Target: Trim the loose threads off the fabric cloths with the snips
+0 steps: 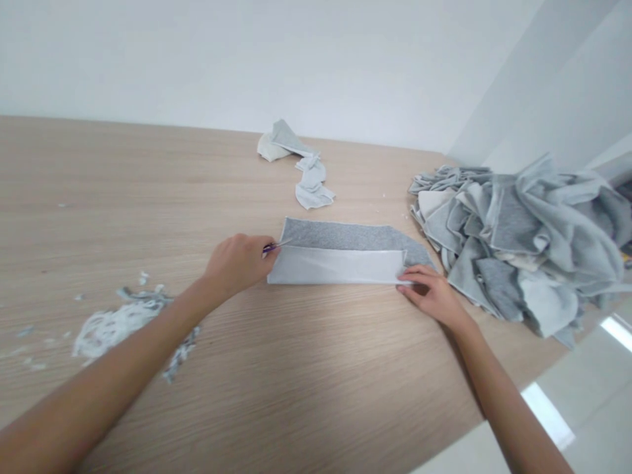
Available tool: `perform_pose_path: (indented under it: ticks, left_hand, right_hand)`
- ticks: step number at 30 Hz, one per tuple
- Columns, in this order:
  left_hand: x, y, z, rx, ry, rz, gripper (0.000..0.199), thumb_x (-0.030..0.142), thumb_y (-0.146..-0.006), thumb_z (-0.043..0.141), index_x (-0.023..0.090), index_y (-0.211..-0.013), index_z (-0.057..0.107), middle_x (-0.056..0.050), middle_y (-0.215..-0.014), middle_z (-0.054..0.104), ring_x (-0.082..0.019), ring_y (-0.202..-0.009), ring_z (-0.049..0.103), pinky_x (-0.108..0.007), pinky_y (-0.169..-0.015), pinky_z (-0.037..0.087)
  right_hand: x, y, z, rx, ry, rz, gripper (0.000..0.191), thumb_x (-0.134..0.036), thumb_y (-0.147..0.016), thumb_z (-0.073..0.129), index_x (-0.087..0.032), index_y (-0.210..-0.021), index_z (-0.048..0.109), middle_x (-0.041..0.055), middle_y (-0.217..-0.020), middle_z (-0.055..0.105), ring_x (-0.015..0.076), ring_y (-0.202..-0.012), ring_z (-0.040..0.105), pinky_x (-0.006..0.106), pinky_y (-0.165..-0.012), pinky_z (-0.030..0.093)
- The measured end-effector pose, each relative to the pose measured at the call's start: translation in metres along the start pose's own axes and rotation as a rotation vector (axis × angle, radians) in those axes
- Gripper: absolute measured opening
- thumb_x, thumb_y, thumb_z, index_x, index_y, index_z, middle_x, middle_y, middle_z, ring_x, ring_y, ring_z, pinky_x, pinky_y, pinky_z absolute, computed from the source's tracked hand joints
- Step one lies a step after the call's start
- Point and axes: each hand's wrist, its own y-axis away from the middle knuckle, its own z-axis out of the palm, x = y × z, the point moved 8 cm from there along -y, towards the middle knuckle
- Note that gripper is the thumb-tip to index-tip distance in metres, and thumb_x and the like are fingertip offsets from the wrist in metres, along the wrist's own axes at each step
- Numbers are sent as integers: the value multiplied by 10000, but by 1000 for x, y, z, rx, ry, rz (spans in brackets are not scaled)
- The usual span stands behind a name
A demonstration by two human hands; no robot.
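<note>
A grey fabric piece [340,235] lies flat on the table with a white strip [340,265] along its near side. The piece's right end is slanted, and the strip's right corner looks turned up. My left hand [243,262] is closed at the left end around a small tool with a purple handle and thin metal tip [284,243]; most of the tool is hidden in the fist. At the near right corner, my right hand [428,293] pinches the fabric edge between thumb and fingers.
A large heap of grey and white fabric pieces [513,230] sits at the table's right edge. Behind the work are a few loose pieces [312,176]. White and grey trimmings [116,322] lie by my left forearm. The wooden table [306,382] meets a white wall.
</note>
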Motion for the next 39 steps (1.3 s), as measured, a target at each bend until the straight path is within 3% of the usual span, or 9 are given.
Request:
perform_pose_path:
  ticks: [6, 11, 14, 19, 24, 30, 34, 39]
  left_hand:
    - [3, -3, 2, 28, -22, -53, 515, 509, -945, 323, 235, -1027, 752, -150, -897, 741, -347, -825, 689, -364, -656, 457]
    - [5, -2, 8, 20, -31, -11, 478, 505, -952, 346, 239, -995, 740, -121, -846, 737, -311, -794, 687, -330, -652, 427]
    - [6, -1, 10, 20, -33, 14, 459, 515, -952, 355, 256, -973, 733, -103, -811, 729, -305, -769, 689, -320, -618, 397]
    - [11, 0, 9, 28, -13, 50, 434, 500, -962, 366, 261, -983, 728, -86, -780, 722, -297, -749, 686, -318, -606, 377]
    - [14, 1, 14, -6, 22, 79, 367, 458, -952, 423, 270, -1001, 735, -76, -820, 742, -289, -764, 685, -324, -627, 392]
    - [11, 0, 17, -23, 43, 60, 390, 478, -942, 422, 281, -1035, 745, -77, -833, 747, -306, -778, 691, -333, -653, 421]
    - [12, 0, 15, -23, 46, 74, 391, 478, -938, 427, 263, -1022, 743, -87, -819, 741, -309, -779, 694, -334, -650, 423]
    - [12, 1, 9, -10, 64, 74, 368, 462, -942, 444, 257, -1013, 741, -89, -819, 742, -294, -772, 688, -332, -643, 427]
  right_hand:
    - [10, -3, 0, 22, -33, 17, 224, -323, -943, 580, -196, -892, 758, 80, -930, 745, 216, -896, 678, 374, -849, 528]
    - [5, -2, -2, 65, -40, 35, 190, -316, -922, 603, -200, -904, 753, 82, -978, 742, 219, -942, 676, 368, -881, 519]
    - [4, -6, 0, 83, -42, 67, 222, -322, -937, 576, -196, -971, 755, 87, -971, 744, 214, -893, 676, 345, -794, 530]
    - [2, -20, 14, -14, -68, 73, 236, -367, -899, 640, -201, -991, 780, 58, -824, 722, 176, -693, 620, 303, -639, 492]
    - [2, -22, 19, -65, -107, 75, 228, -377, -881, 667, -213, -978, 793, 82, -953, 729, 163, -695, 620, 293, -609, 487]
    - [-4, -21, 21, -57, -126, 81, 205, -353, -885, 652, -212, -850, 796, 85, -926, 731, 187, -752, 644, 301, -630, 486]
    - [-5, -22, 17, 10, -122, 98, 208, -372, -872, 656, -209, -833, 778, 71, -866, 729, 199, -754, 647, 311, -646, 491]
    - [-18, -14, -23, 299, -122, 155, 221, -360, -938, 565, -201, -892, 712, 72, -870, 709, 209, -824, 654, 323, -708, 514]
